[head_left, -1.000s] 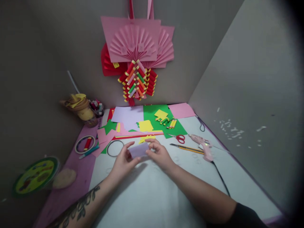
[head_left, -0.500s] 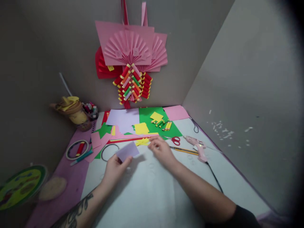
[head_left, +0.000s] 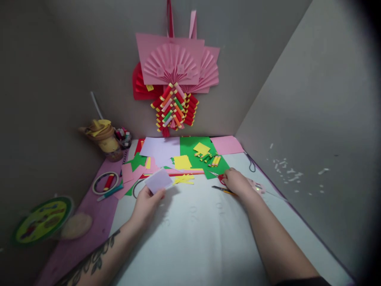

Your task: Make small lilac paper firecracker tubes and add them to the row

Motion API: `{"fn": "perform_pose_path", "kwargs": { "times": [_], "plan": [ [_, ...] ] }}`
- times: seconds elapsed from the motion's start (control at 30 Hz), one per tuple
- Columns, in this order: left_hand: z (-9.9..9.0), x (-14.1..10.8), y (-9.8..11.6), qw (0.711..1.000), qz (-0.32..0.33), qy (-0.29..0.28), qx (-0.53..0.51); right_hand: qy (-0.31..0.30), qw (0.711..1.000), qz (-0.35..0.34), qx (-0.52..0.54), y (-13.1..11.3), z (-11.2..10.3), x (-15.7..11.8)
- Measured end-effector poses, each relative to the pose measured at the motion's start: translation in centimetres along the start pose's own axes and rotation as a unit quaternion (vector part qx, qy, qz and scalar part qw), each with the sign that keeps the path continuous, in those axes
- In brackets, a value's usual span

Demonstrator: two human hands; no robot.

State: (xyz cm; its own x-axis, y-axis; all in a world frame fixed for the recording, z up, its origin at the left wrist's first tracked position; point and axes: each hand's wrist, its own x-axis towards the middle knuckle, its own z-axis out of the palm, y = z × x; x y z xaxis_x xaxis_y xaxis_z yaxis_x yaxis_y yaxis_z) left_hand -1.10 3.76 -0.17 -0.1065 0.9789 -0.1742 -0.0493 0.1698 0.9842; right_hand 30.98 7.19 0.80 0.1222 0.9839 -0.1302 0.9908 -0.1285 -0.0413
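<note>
One lilac paper square (head_left: pixel 159 181), left of centre, is clamped by the fingers of the left hand (head_left: pixel 149 204), hiding part of a ring (head_left: pixel 133 191). Right of centre, the right hand (head_left: pixel 238 183) meets red scissors (head_left: pixel 221 179), finger closure unclear, covering parts of the cutter (head_left: pixel 221 189) and glue gun (head_left: pixel 258 187). Numerals on the white sheet (head_left: pixel 190 250) are too faint to read surely.

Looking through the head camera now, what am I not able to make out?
Head view:
Red scissors: handles partly behind the right hand; its grip is unclear.
Utility knife: rear end hidden by the right hand.
Pink glue gun: nozzle and handle hidden behind the right hand and wrist.
Dark ring: partly covered by lavender paper and left hand.
Red strap: cut off by the top edge.
</note>
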Motion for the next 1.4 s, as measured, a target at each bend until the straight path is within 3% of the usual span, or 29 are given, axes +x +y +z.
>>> {"fn": "perform_pose_path", "kwargs": {
  "times": [0.17, 0.3, 0.43, 0.5, 0.57, 0.63, 0.7, 0.83, 1.0, 1.4],
  "plan": [
    [0.7, 0.7, 3.0, 0.998, -0.037, -0.031, -0.036, 0.011, 0.999, -0.024, 0.032, -0.5, -0.6, -0.2],
    [1.4, 1.4, 5.8, 0.993, -0.031, -0.076, -0.079, 0.064, 0.994, -0.015, 0.092, -1.0, -2.2, -0.9],
    [1.7, 2.2, 7.1, 0.993, 0.005, -0.085, -0.077, 0.140, 0.955, -0.068, 0.253, -3.3, -4.4, -1.9],
    [1.7, 2.4, 7.3, 0.995, 0.030, -0.070, -0.064, 0.098, 0.917, -0.133, 0.362, -5.4, -4.9, -2.4],
    [1.5, 2.4, 7.6, 0.996, 0.046, -0.066, -0.026, 0.001, 0.871, -0.199, 0.450, -7.5, -4.5, -2.9],
    [1.2, 2.2, 7.9, 0.996, 0.051, -0.071, 0.027, -0.090, 0.824, -0.261, 0.494, -9.3, -3.6, -3.5],
    [0.9, 2.0, 8.4, 0.993, 0.048, -0.079, 0.078, -0.145, 0.803, -0.287, 0.502, -10.5, -2.5, -4.0],
    [0.4, 1.7, 9.2, 0.986, 0.042, -0.082, 0.137, -0.188, 0.806, -0.288, 0.482, -11.4, -1.3, -4.7],
    [0.3, 1.8, 8.7, 0.977, 0.058, -0.118, 0.167, -0.220, 0.772, -0.289, 0.522, -11.3, -1.5, -4.6],
    [0.6, 1.4, 8.5, 0.965, 0.089, -0.158, 0.190, -0.216, 0.765, -0.303, 0.526, -11.2, -1.8, -4.7]
  ]
}}
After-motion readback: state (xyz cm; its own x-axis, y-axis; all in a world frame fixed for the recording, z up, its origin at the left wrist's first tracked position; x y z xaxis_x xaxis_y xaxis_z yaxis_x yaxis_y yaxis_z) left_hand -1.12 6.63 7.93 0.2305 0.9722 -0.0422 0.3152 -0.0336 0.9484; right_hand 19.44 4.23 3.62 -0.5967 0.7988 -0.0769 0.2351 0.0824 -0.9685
